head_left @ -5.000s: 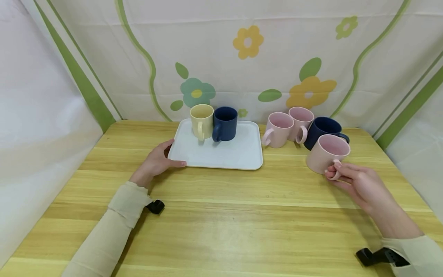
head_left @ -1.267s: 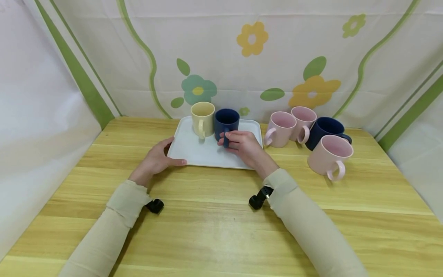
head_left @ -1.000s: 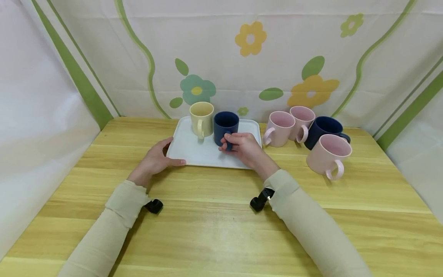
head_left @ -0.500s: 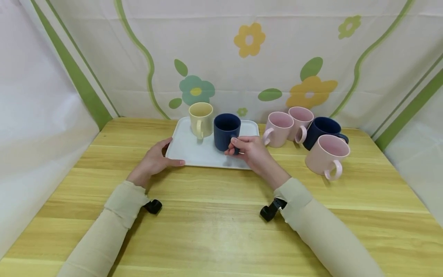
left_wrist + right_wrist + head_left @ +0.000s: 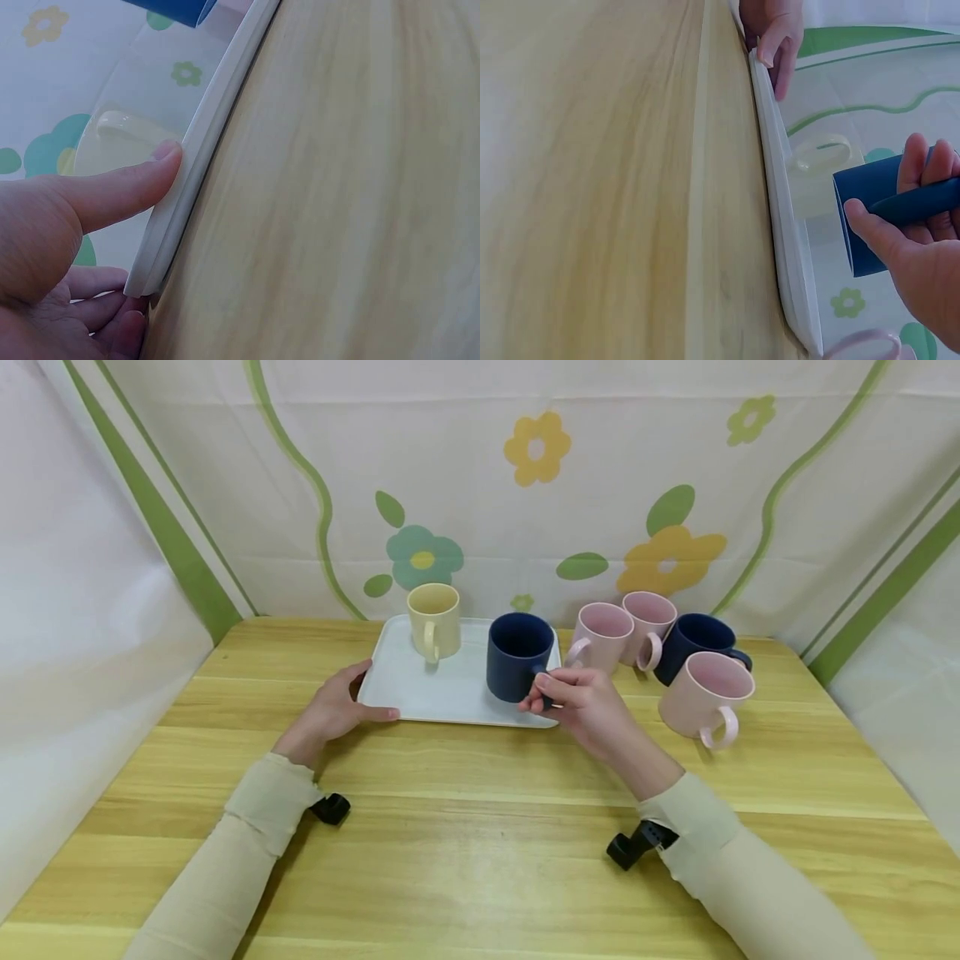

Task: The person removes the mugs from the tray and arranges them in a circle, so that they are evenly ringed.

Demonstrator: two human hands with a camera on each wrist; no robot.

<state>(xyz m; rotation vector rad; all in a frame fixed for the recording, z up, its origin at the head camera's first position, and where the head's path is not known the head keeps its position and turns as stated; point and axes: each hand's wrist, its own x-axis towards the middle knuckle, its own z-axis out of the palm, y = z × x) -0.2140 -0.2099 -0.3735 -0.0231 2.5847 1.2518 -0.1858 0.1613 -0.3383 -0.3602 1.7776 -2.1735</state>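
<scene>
In the head view, my right hand (image 5: pixel 588 708) pinches the handle of a navy blue mug (image 5: pixel 517 660), holding it upright over the right part of a white rectangular tray (image 5: pixel 442 697). The right wrist view shows thumb and fingers closed round that mug's handle (image 5: pixel 919 204). My left hand (image 5: pixel 333 706) grips the tray's near left corner, thumb along the front rim and fingers at the left side; its thumb (image 5: pixel 124 195) lies on the rim in the left wrist view. A pale yellow mug (image 5: pixel 435 622) stands on the tray's back left.
Right of the tray on the wooden table (image 5: pixel 450 843) stand a pink mug (image 5: pixel 602 631), another pink mug (image 5: pixel 648 618) behind it, a second navy mug (image 5: pixel 693 647) and a nearer pink mug (image 5: pixel 705 693). A flowered curtain (image 5: pixel 480 485) hangs behind.
Earlier my right hand let go of the nearest pink mug and took the navy mug's handle on the tray. That mug has since moved toward the front and right, away from the yellow one.
</scene>
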